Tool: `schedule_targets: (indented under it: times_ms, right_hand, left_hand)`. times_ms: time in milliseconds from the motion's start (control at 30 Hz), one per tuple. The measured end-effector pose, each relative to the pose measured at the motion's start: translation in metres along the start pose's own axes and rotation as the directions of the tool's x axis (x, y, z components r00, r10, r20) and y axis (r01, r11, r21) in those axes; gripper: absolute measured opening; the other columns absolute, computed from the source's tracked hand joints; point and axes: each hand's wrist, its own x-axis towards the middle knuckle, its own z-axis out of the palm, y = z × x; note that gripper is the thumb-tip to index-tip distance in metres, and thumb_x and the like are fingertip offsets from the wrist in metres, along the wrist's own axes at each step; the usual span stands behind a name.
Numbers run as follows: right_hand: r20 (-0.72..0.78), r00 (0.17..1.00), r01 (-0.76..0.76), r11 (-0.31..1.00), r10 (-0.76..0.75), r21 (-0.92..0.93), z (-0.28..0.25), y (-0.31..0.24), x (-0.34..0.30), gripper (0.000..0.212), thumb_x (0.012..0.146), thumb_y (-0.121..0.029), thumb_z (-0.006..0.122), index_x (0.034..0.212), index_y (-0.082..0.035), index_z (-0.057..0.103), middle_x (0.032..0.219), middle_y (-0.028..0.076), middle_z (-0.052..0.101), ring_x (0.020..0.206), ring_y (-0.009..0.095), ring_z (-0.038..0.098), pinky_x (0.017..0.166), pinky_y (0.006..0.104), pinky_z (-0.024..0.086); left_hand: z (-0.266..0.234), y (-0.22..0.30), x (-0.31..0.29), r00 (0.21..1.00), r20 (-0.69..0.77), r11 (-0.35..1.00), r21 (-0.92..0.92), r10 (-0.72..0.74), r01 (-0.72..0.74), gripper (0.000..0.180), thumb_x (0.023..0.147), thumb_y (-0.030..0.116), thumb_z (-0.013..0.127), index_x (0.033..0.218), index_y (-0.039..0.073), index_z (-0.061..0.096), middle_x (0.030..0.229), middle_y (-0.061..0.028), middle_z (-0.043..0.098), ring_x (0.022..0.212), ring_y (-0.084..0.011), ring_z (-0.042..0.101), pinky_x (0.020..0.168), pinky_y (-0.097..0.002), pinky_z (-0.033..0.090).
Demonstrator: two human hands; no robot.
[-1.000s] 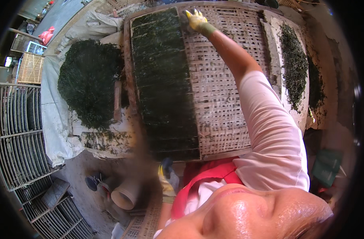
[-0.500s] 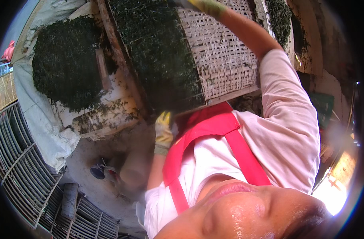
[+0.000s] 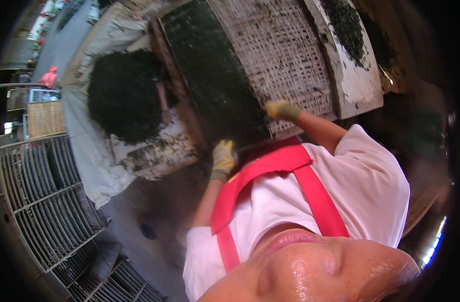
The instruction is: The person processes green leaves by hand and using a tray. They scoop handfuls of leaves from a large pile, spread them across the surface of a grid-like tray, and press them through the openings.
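In front of me a dark green leafy sheet [image 3: 215, 75] covers the left part of a pale woven lattice [image 3: 283, 50]. My left hand [image 3: 224, 155], in a yellow and grey work glove, is closed at the near left corner of the sheet; what its fingers hold is hidden. My right hand [image 3: 283, 109], gloved alike, is closed at the sheet's right edge near the front, where the bare lattice begins. Whatever lies inside its grip is too blurred to make out.
A heap of dark green leafy matter [image 3: 124, 95] lies on the left, with a wooden bar [image 3: 163, 103] beside it. White sheeting [image 3: 96, 161] hangs there. Slatted racks [image 3: 49, 196] stand lower left. A pale board [image 3: 358, 93] with more leafy matter borders the right.
My right hand has come back from the far end of the lattice to the sheet's near right edge. My left hand stays by the near left corner. The view has shifted.
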Motion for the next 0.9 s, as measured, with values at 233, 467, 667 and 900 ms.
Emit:
schedule_targets:
  times_ms: [233, 467, 667, 900]
  right_hand:
    - [-0.339, 0.94, 0.033, 0.973, 0.047, 0.226, 0.023, -0.011, -0.04, 0.03, 0.081, -0.032, 0.063, 0.094, -0.006, 0.071, 0.093, 0.021, 0.069, 0.092, 0.039, 0.066, 0.081, 0.0461, 0.051]
    - [-0.376, 0.926, 0.245, 0.712, 0.029, 0.658, 0.015, -0.002, -0.068, 0.02, 0.082, -0.021, 0.063, 0.086, -0.002, 0.067, 0.077, 0.012, 0.068, 0.071, 0.022, 0.062, 0.068, 0.0369, 0.049]
    - [-0.356, 0.934, 0.301, 0.513, 0.011, 0.804, -0.043, -0.039, -0.128, 0.03, 0.092, -0.033, 0.064, 0.078, -0.006, 0.061, 0.062, 0.001, 0.059, 0.053, 0.01, 0.053, 0.049, 0.0258, 0.041]
    - [-0.369, 0.924, 0.355, -0.136, -0.103, 0.925, -0.028, -0.02, -0.127, 0.03, 0.093, -0.034, 0.06, 0.104, -0.006, 0.062, 0.089, 0.004, 0.065, 0.069, 0.013, 0.061, 0.056, 0.0263, 0.049]
  left_hand:
    - [-0.016, 0.01, 0.012, 0.998, -0.049, 0.959, -0.283, -0.036, 0.02, 0.039, 0.076, 0.016, 0.059, 0.113, 0.002, 0.063, 0.112, -0.0214, 0.062, 0.102, -0.0393, 0.06, 0.094, -0.0432, 0.047]
    - [-0.037, -0.02, 0.018, 0.851, -0.223, 0.627, -0.764, -0.475, 0.15, 0.044, 0.091, 0.006, 0.048, 0.134, -0.003, 0.046, 0.125, -0.0116, 0.058, 0.114, -0.0267, 0.055, 0.099, -0.0368, 0.043]
    - [-0.052, -0.038, 0.027, 0.915, -0.017, 0.125, -0.991, -0.404, 0.037, 0.035, 0.096, 0.013, 0.052, 0.127, -0.002, 0.051, 0.104, -0.012, 0.063, 0.088, -0.0252, 0.062, 0.078, -0.038, 0.052]
    - [-0.154, 0.074, 0.037, 0.988, 0.09, -0.305, -0.951, -0.127, 0.048, 0.014, 0.096, 0.012, 0.056, 0.108, 0.009, 0.06, 0.092, -0.0036, 0.063, 0.083, -0.0161, 0.061, 0.079, -0.0337, 0.053]
